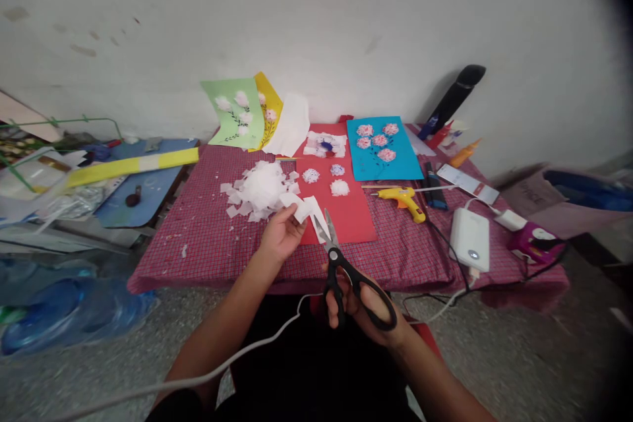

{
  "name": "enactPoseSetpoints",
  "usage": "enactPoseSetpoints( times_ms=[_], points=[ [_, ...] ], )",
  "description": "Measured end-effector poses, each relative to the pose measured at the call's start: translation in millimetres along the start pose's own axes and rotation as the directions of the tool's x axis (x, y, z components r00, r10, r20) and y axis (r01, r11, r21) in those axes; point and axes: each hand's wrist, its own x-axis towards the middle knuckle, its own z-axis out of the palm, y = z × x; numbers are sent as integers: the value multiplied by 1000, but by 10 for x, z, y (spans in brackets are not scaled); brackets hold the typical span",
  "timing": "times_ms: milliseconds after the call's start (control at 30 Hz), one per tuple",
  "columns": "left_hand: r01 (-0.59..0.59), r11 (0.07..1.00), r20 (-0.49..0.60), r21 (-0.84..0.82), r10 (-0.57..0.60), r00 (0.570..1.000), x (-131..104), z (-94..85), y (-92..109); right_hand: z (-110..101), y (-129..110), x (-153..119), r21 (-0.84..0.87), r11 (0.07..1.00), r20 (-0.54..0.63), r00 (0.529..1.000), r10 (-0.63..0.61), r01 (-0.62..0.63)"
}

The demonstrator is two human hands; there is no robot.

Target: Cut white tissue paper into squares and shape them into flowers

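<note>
Between the fingers of my left hand (pixel 284 232) is a white paper strip (pixel 307 208), held above the lower left of a red sheet (pixel 359 221). My right hand (pixel 363 306) grips black-handled scissors (pixel 333 254), their blades parted beside the strip. A heap of cut white paper squares (pixel 262 188) lies left of the red sheet. On that sheet rest a white paper puff (pixel 339 187), two speckled puffs (pixel 310 175) and a crumpled white piece with a dark blue centre (pixel 326 144).
A blue flower card (pixel 383 168) and green card (pixel 232 92) stand behind. To the right are a yellow glue gun (pixel 403 201), phone (pixel 467 183), power bank (pixel 469 237) and cables. A blue stool (pixel 143 194) and water bottles (pixel 84 310) are at left.
</note>
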Motion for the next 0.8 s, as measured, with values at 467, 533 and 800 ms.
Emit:
enactPoseSetpoints(
  times_ms=[467,533,800],
  points=[
    [-58,995,147,79,46,988,-9,-38,-32,9,14,77,67,997,9,999,35,-36],
    [-88,990,204,110,64,977,-30,-45,-39,9,13,84,58,998,0,1000,31,-31],
    [-120,961,396,249,13,918,-143,-75,-33,8,-15,117,-33,998,-46,998,49,-51]
  ],
)
